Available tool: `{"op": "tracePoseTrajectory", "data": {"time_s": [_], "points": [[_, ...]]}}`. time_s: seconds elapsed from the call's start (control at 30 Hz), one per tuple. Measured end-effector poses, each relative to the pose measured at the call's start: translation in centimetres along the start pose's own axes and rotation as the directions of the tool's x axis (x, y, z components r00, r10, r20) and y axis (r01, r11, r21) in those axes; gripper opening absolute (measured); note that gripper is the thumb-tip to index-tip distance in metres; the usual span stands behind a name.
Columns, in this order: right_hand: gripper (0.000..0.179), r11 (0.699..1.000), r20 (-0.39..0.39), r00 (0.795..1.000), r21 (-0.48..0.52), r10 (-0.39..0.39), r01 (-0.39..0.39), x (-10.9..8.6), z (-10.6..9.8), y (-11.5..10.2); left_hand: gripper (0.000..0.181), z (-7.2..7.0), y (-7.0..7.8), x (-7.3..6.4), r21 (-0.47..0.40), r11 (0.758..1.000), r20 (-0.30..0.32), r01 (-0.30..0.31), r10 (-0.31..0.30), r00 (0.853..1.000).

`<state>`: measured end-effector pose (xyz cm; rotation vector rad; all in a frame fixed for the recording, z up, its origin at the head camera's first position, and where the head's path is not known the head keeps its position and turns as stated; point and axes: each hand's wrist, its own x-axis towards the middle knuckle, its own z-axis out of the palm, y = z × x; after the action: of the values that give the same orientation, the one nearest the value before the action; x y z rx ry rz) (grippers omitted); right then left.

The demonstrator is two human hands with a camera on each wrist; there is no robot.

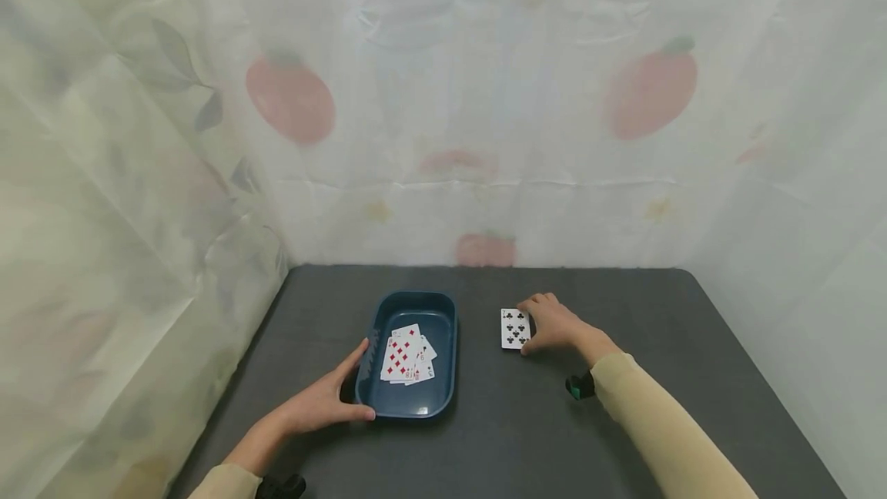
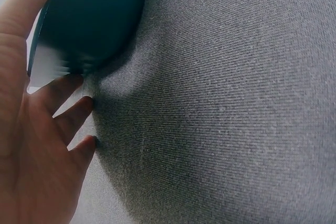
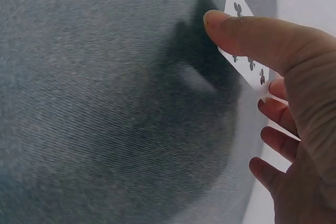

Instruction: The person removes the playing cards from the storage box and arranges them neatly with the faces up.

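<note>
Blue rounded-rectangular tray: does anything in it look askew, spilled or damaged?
Yes: the white, red-marked rectangular playing cards lie askew in the glossy blue tray, overlapping at differing angles rather than squared into a neat stack. Nothing visible looks spilled or damaged.

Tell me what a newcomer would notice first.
First, probably the blue tray holding playing cards, a diamonds card on top, with the left hand at its left side. To its right, the right hand holds a clubs card. Behind, red fruit prints mark the pale curtain.
</note>
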<state>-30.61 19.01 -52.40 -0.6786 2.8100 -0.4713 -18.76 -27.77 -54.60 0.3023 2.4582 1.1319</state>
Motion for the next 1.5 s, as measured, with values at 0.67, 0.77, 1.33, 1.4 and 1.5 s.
{"op": "tracePoseTrajectory", "data": {"time_s": [0.67,0.77,1.33,1.4,1.5], "points": [[0.08,0.997,0.019,0.999,0.065,0.036,-0.037,0.0,1.2,-0.1,0.117,0.2,0.3,0.0,0.008,1.0,-0.012,0.003,-0.003,1.0],[0.08,0.997,0.019,0.999,0.06,0.039,-0.04,0.0,1.2,0.0,0.116,0.1,0.4,0.0,0.004,1.0,-0.012,0.003,-0.003,1.0],[0.081,0.998,0.024,0.998,0.019,0.055,-0.056,0.3,1.4,0.1,0.117,0.1,0.3,-0.1,0.008,1.0,-0.006,-0.012,0.012,1.0],[0.08,0.999,0.026,0.998,0.015,0.05,-0.051,0.3,1.4,0.1,0.117,0.1,0.3,-0.1,0.01,1.0,-0.006,-0.01,0.01,1.0],[0.08,0.999,0.026,0.999,0.017,0.043,-0.043,0.3,1.3,0.1,0.117,0.1,0.3,-0.1,0.004,1.0,-0.004,-0.012,0.012,1.0]]}}
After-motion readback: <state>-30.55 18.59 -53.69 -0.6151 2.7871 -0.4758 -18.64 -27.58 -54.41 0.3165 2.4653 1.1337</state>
